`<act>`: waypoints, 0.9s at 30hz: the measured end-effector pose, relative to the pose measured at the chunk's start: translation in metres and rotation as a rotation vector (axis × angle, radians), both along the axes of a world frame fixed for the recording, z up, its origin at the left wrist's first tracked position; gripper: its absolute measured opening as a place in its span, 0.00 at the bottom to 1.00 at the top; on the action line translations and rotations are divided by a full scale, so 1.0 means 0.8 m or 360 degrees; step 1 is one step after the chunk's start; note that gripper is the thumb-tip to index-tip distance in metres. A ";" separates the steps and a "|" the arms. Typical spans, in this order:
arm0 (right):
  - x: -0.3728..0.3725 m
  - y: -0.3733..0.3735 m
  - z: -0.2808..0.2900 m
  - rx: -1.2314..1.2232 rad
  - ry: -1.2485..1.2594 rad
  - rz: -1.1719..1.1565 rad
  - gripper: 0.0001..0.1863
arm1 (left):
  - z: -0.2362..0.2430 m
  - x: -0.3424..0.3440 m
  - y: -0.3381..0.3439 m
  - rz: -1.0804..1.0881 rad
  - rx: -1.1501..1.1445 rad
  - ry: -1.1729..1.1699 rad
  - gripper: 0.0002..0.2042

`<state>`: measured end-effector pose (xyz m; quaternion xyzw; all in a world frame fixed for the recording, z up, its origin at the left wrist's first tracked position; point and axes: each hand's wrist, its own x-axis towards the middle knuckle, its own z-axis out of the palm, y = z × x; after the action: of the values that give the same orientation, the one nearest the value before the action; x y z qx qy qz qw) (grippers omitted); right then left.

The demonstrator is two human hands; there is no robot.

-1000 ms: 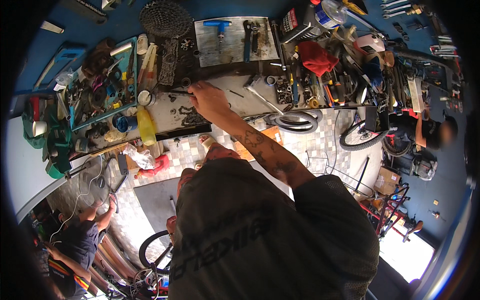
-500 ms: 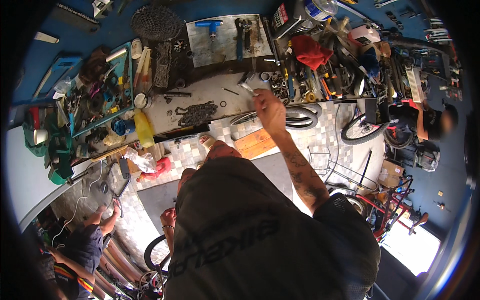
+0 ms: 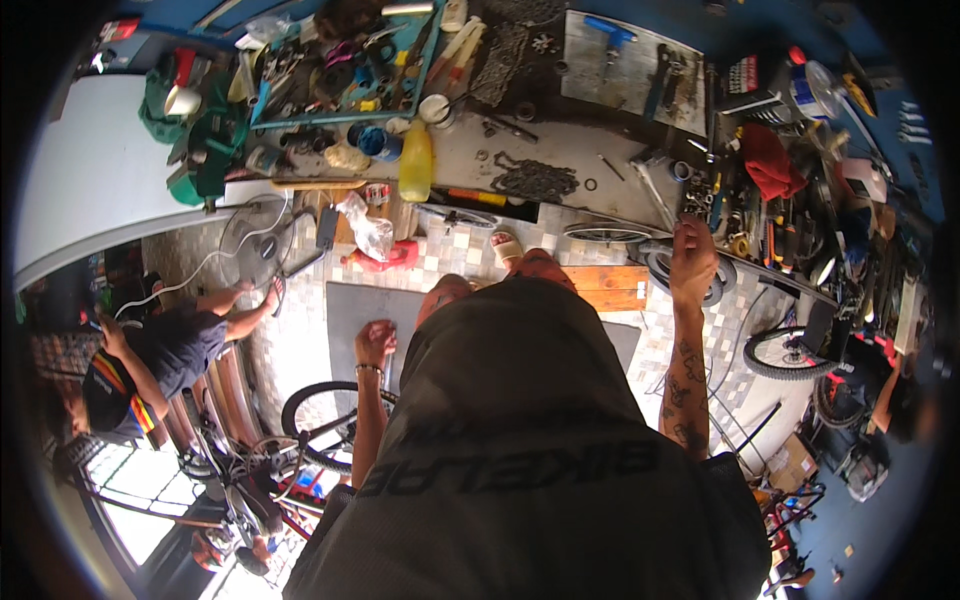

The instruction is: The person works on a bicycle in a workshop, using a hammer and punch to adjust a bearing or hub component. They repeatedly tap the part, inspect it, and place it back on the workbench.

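Workbench point(image 3: 570, 145), landmark: front edge runs across the view, bowed by the lens; patterned floor point(image 3: 465, 240) shows before it, a grey mat point(image 3: 350, 300) farther out.
Open room: strip of pale top between bicycle chain point(image 3: 535, 180), mid-workbench, and silver long-handled tool point(image 3: 655, 193); small ring point(image 3: 590, 184) and thin rod point(image 3: 610, 166) lie there.
Silver long-handled tool: on the workbench, right of middle, handle toward front edge.
Right hand point(image 3: 692, 265): at that edge, near the handle's end, fingers curled together; whether clamped on anything, cannot tell.
Left hand point(image 3: 375, 343): well before the workbench, fingers bent inward; grip cannot be told.
In the way: yellow bottle point(image 3: 415, 165), workbench front edge, left; black tyres point(image 3: 660, 272), below its edge, right; red cloth point(image 3: 768, 168), its right end
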<state>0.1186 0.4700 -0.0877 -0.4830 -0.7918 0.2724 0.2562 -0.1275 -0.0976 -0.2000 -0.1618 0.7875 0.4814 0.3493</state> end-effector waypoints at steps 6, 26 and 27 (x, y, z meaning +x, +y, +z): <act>-0.011 -0.012 0.013 -0.0106 0.0050 0.0080 0.10 | 0.039 -0.017 0.035 -0.0311 0.0004 0.0116 0.19; -0.067 -0.080 0.235 0.0553 0.1253 0.0931 0.16 | -0.043 0.117 -0.132 -0.0966 -0.0644 0.0068 0.17; -0.058 -0.086 0.248 0.0534 0.1119 0.0912 0.14 | -0.061 0.108 -0.137 -0.1187 -0.0705 0.0204 0.16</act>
<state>0.0725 0.4010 0.1108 -0.0760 -0.7913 0.3474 0.4973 -0.0408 -0.2068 -0.2490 0.0928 0.8964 0.1510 0.4063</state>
